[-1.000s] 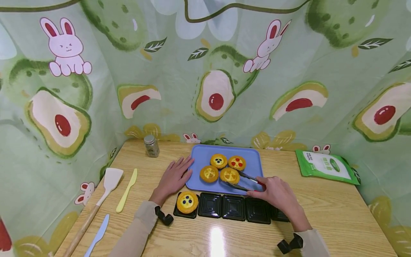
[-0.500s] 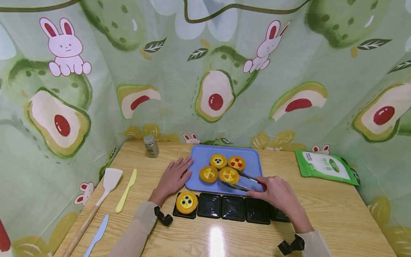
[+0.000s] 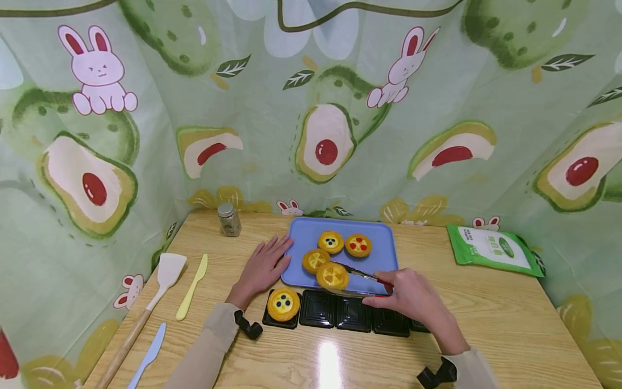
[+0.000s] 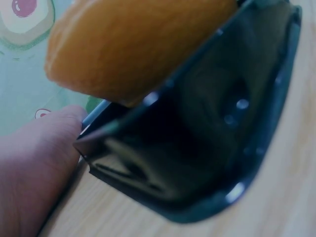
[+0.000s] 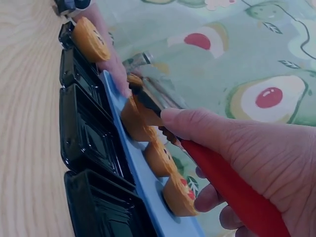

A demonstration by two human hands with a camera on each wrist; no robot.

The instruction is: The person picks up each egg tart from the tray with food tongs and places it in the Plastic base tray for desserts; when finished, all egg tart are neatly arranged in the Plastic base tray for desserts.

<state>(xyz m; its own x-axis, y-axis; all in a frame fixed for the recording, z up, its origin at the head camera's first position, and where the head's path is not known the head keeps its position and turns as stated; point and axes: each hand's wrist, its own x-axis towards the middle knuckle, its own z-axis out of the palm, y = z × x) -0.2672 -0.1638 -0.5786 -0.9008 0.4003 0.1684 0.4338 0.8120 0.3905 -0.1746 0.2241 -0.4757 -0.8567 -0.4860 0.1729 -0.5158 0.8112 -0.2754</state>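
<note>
While the right hand [image 3: 408, 296] squeezes the red-handled tongs [image 3: 362, 276], its fingers [image 5: 197, 123] curled round the handle, the tong tips are clamped on a yellow-topped tart [image 3: 332, 275]. That tart sits over the near edge of the blue tray [image 3: 384, 254], just beyond the row of black cups [image 3: 353, 312]. The grip looks best kept even and light: I judge a harder squeeze would crack the crust, while a slack one would let the tart tip. Carrying it level and low over the tray rim, then setting it straight down into the empty cup next to the filled one [image 3: 283, 304], seems the clean way.

Flat on the table [image 3: 486, 324], the left hand [image 3: 264, 268] has its fingers straight and spread, touching the tray's left edge; it holds nothing, and appears to steady the tray. From the left wrist view, only the filled cup and the thumb show, close up.

Three tarts remain on the tray, one [image 3: 315, 260] touching or nearly touching the held one, so a sideways swing risks a nudge. Open room lies toward the person, over the cups. A jar [image 3: 229, 220], spatula [image 3: 165, 275] and two knives [image 3: 193, 287] lie well apart to the left, a green pouch [image 3: 493, 251] well apart to the right.
</note>
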